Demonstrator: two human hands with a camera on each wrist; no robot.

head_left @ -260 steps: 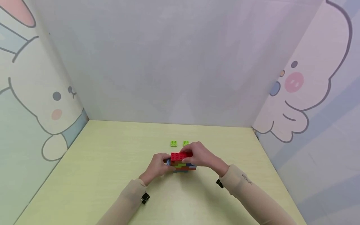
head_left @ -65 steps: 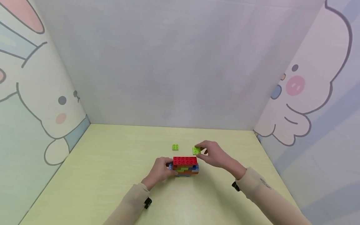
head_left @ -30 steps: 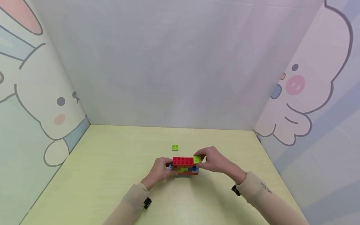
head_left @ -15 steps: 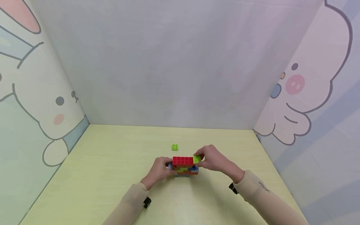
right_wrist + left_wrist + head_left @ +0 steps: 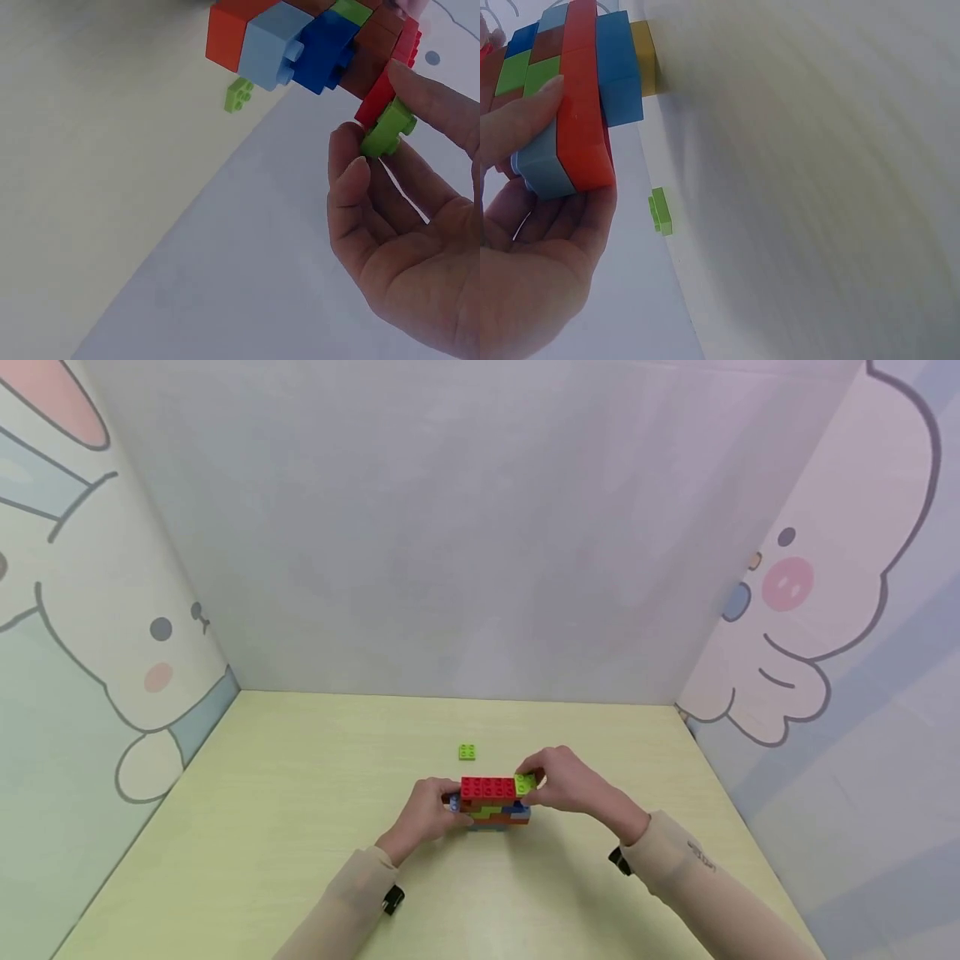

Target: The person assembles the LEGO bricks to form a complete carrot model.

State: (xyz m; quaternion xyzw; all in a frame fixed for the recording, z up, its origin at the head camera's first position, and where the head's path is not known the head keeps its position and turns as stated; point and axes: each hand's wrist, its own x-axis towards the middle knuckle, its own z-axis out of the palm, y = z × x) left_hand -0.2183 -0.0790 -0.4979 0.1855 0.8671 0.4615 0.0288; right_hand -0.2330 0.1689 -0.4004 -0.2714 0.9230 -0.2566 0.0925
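Note:
A block of stacked toy bricks in several colours (image 5: 491, 818) stands upright on the table, with red bricks (image 5: 487, 787) along its top. My left hand (image 5: 418, 818) grips its left end, thumb on the front and fingers behind; in the left wrist view a light blue brick (image 5: 547, 161) lies in that grasp. Between thumb and fingers my right hand (image 5: 566, 783) pinches a small green brick (image 5: 525, 784), studs up, at the right end of the red row. In the right wrist view this green brick (image 5: 388, 131) laps over the red brick's end and juts outward.
Another green brick (image 5: 467, 752) lies alone on the table, just behind the stack. The pale yellow table (image 5: 315, 760) meets a grey back wall (image 5: 450, 568), and side walls with cartoon animals (image 5: 787, 585) flank it.
My right hand left the red bricks, took the right-hand green brick from behind the stack and brought it onto the red row's right end. The left hand kept its grip.

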